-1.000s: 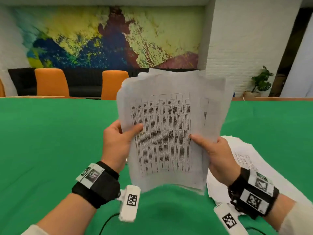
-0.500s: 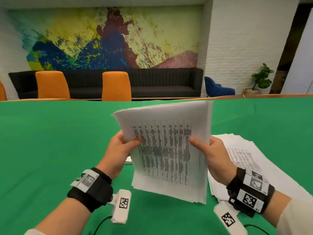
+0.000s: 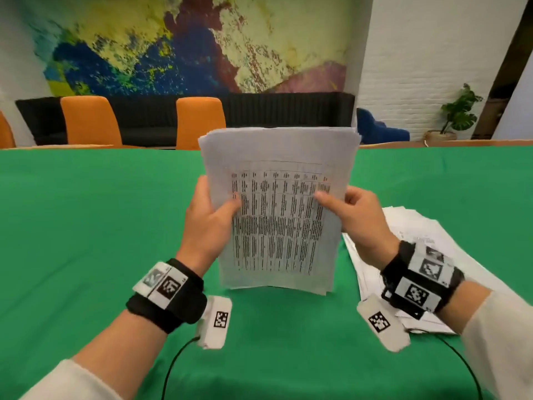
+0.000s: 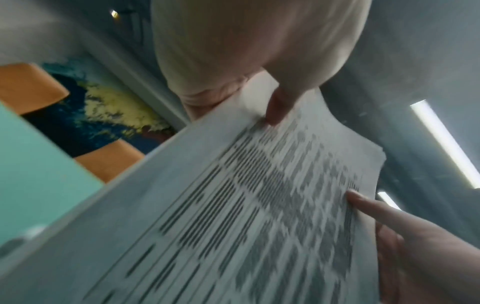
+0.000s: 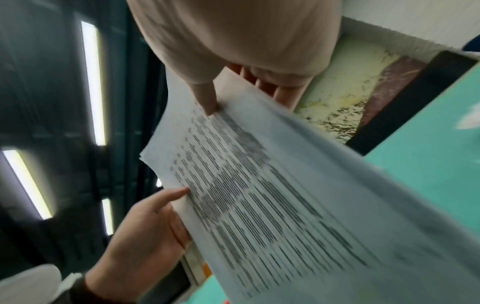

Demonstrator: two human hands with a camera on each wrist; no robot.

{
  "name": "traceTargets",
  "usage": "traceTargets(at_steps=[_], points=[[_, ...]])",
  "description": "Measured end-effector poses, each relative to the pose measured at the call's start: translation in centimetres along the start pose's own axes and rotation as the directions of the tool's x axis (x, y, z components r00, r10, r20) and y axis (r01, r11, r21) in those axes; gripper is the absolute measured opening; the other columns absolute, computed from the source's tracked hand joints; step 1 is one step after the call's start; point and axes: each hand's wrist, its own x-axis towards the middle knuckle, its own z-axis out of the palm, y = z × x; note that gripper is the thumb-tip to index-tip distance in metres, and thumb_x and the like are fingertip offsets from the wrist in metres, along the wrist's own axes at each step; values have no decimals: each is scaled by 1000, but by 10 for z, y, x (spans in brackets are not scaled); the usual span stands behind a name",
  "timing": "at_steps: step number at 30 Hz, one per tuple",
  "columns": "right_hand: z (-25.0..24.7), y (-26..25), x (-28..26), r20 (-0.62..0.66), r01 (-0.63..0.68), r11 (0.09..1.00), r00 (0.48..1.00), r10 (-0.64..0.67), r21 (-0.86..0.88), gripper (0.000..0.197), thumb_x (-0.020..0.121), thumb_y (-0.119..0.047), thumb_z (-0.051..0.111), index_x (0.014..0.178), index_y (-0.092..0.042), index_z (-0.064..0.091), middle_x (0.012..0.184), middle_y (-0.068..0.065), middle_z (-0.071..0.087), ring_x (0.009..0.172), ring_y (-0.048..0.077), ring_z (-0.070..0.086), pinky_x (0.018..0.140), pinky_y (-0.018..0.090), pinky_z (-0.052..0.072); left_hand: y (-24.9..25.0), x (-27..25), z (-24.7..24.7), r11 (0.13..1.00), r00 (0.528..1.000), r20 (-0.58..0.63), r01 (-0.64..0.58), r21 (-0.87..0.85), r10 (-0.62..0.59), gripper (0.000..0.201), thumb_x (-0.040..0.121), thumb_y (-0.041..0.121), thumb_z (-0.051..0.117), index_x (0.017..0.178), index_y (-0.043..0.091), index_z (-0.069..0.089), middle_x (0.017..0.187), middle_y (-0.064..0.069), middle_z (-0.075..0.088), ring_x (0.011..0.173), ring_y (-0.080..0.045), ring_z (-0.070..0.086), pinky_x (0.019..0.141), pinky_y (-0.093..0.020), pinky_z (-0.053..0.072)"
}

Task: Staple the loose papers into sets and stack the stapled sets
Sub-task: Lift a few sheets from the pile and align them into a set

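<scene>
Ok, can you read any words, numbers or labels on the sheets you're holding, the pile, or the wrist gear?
Held sheets: a printed table in rows and columns, too blurred to read in all three views.
Pile of papers on the green table: faint print, too small to read.
Wrist bands: square black-and-white code markers only, no words.
Nothing else bears text.

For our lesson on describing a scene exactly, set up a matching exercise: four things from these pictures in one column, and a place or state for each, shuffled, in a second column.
Things:
1. sheaf of papers
2. pile of papers
3. orange chairs
4. potted plant

Places or states:
A. stand at the far edge of the green table
B. stands by the white brick wall, far right
C. held upright, the left hand and the right hand gripping its sides
D. lies flat on the table under the right wrist

Pairs: 1-C, 2-D, 3-A, 4-B
</scene>
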Motion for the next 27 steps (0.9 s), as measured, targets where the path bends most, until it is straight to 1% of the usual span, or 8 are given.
traceTargets(at_steps=[2,4,9,12,17,20,23,27], points=[[4,9,-5,6,-1,999,1000,2,-49,30,82,-35,79,101,-12,79,102,7,80,97,33,76,91,60,60,-3,-9,3,1000,1000,-16,18,-19,-19,38,80,24,63,118,27,61,115,6,75,106,-18,73,94,-55,58],[8,-2,2,-21,67,998,998,-67,-23,16,90,-25,76,101,-13,77,102,8,80,93,33,77,87,58,61,11,-3,7,999,998,-44,-38,-24,37,34,81,21,61,114,28,59,114,6,74,103,-14,72,91,-48,61],[11,-53,30,-86,232,965,971,-223,124,14,100,-14,67,112,-9,72,107,7,80,98,28,77,83,44,64,61,38,10,977,976,-81,-206,-55,201,29,85,8,59,108,25,52,111,4,70,100,-11,70,86,-39,60],[9,-42,23,-72,217,971,975,-211,95,13,100,-14,67,112,-12,72,110,6,79,101,27,77,87,45,63,50,35,8,983,987,-67,-153,-101,147,28,90,2,55,108,22,49,109,5,69,95,-5,69,82,-30,57],[6,6,-4,-21,38,999,999,-38,20,35,86,-27,76,118,-13,73,112,5,79,106,25,75,101,54,57,-6,-1,9,994,999,37,19,-108,-15,23,97,2,53,117,14,53,107,-1,76,93,-11,73,77,-29,56],[8,-10,3,-21,86,996,996,-87,-9,18,95,-16,70,113,-13,73,107,4,79,101,24,76,95,51,60,9,9,15,993,997,0,-74,-88,74,32,94,0,53,117,21,59,113,0,73,101,-13,70,86,-37,57],[4,-46,29,-42,167,986,985,-166,13,21,100,-14,67,120,-9,70,111,4,79,103,22,76,91,44,62,48,33,15,974,976,-41,-217,-61,215,29,89,5,54,113,21,57,113,-2,71,102,-16,69,92,-48,58],[1,-62,43,-51,202,976,979,-198,85,27,100,-15,68,125,-7,68,118,7,77,109,25,75,94,45,60,73,42,14,946,948,-37,-318,-61,317,22,94,0,54,113,8,47,106,4,67,90,1,68,78,-26,57]])
